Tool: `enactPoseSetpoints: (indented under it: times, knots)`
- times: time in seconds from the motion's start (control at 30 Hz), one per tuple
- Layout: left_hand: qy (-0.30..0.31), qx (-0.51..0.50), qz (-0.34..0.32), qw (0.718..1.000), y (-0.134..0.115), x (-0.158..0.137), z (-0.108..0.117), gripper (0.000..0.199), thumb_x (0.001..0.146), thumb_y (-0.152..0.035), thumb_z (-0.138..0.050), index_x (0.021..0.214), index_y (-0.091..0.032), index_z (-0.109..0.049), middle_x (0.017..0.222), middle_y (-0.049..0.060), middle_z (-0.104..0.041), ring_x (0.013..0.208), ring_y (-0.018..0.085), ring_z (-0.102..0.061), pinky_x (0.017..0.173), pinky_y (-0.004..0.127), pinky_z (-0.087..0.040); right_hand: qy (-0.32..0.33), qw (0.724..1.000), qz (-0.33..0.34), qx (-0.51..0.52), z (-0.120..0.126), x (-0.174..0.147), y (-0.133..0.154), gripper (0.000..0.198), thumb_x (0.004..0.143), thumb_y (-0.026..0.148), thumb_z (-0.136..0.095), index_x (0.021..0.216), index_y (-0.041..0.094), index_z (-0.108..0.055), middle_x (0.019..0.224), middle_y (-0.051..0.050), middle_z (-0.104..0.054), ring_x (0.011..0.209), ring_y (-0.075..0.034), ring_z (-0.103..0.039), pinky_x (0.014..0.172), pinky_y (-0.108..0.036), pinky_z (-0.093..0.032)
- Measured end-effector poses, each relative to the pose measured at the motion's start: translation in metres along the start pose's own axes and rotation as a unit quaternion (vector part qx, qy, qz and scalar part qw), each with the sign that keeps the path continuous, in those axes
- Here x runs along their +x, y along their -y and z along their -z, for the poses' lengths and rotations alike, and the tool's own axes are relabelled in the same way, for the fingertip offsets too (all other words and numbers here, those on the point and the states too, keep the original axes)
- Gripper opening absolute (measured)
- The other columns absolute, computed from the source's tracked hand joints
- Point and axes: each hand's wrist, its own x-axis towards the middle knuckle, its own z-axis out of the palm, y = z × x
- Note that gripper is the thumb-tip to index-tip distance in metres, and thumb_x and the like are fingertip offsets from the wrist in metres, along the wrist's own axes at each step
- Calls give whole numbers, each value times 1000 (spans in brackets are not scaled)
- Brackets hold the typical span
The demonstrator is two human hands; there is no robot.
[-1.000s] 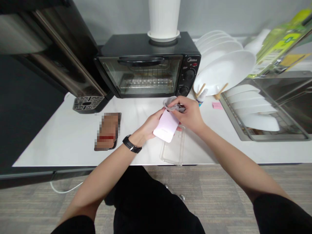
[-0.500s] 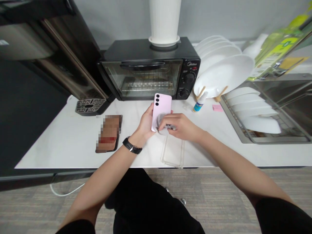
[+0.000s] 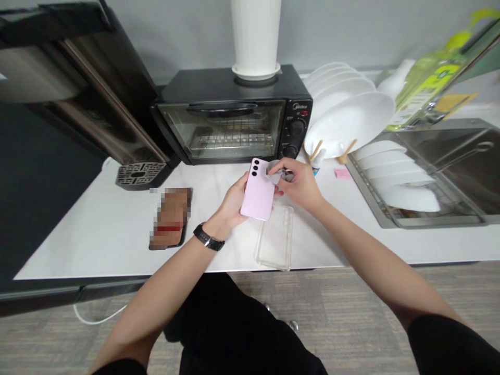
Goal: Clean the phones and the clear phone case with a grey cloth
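"Since the clear case (image 3: 274,239) lies loose by the counter's (image 3: 117,224) front edge, at bottom centre, what might go wrong there?"

"A careless bump could send it over that edge."

"And the phone (image 3: 258,195)?"

"It is mid-frame, held above the counter, back up, three lenses (image 3: 255,167) at its top left. The left hand (image 3: 234,202) cradles it, thumb along one side, fingertips showing past the other."

"The right hand (image 3: 300,183)?"

"Its fingers pinch a grey cloth (image 3: 276,179) against the phone's upper right. How hard they press, I cannot tell. Too firm a push there could tip the smooth phone out of that cradle."

"Anything farther off?"

"Just beyond the right hand, a small bottle (image 3: 319,158) is partly hidden; a knuckle could topple it. At upper centre stands the black oven (image 3: 230,86), near enough that a jerk might knock the phone's top end."
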Motion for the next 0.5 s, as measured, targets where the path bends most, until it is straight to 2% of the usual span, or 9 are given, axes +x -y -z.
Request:
enactPoseSetpoints:
  times: [0.1, 0.23, 0.4, 0.5]
  knots:
    - [25, 10, 30, 999, 2, 1, 1, 58, 119, -50, -40, 142, -10, -76, 107, 21, -88, 90, 36, -89, 68, 42, -71, -54, 998, -31, -22, -4, -1, -4, 14, 88, 19, -70, 97, 24, -79, 96, -3, -83, 81, -21, -71, 77, -34, -54]
    - [54, 19, 58, 997, 6, 2, 4, 55, 118, -51, -45, 142, -12, -76, 106, 20, -88, 89, 36, -89, 66, 41, -70, -90, 994, -41, -41, -9, -4, -3, 12, 90, 20, -72, 98, 25, -78, 98, -3, -83, 84, -21, -71, 82, -35, -55]
    - [56, 26, 75, 995, 7, 1, 3, 51, 117, -48, -48, 141, -14, -77, 100, 18, -88, 81, 34, -88, 64, 39, -69, -94, 994, -39, -26, -12, -7, 3, 10, 93, 21, -72, 101, 25, -78, 104, -4, -84, 91, -22, -74, 93, -38, -57]
    - [58, 31, 74, 995, 10, 2, 4, 44, 116, -47, -54, 130, -15, -81, 93, 15, -87, 73, 31, -86, 64, 39, -69, -74, 997, -16, -18, -13, -7, 6, 9, 94, 21, -73, 100, 25, -78, 105, -4, -85, 94, -23, -76, 94, -38, -59]
